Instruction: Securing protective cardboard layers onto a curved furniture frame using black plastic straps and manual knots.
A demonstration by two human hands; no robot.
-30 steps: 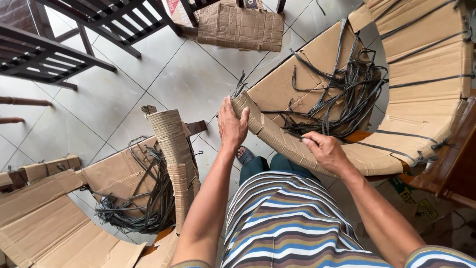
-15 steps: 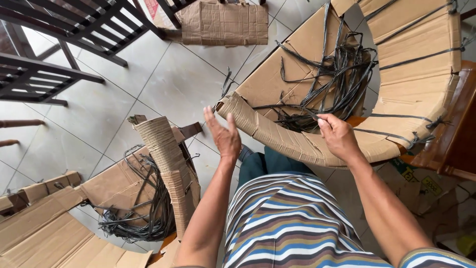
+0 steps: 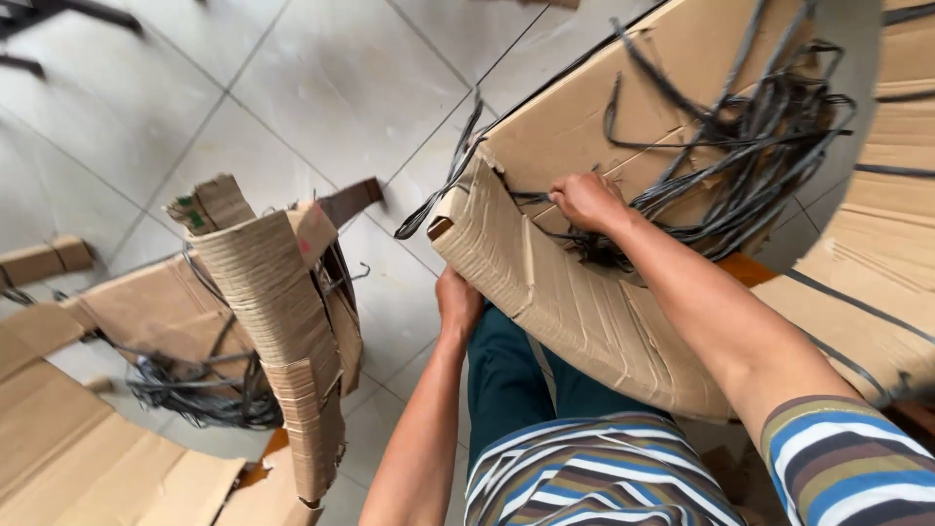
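Observation:
A curled sheet of corrugated cardboard lies across my lap, its rolled end pointing left. My left hand is under that rolled end, fingers pressed against the underside. My right hand sits on top of the sheet, closed on a bunch of black plastic straps that tangle over the cardboard behind it. More flat cardboard lies beneath the straps.
A bent cardboard roll stands on the tiled floor to the left, with another black strap tangle and flat cardboard sheets beside it. Strapped cardboard stacks fill the right side.
The camera has dropped much closer. My left hand slid from the top edge to beneath the rolled end. My right hand moved up the sheet into the straps.

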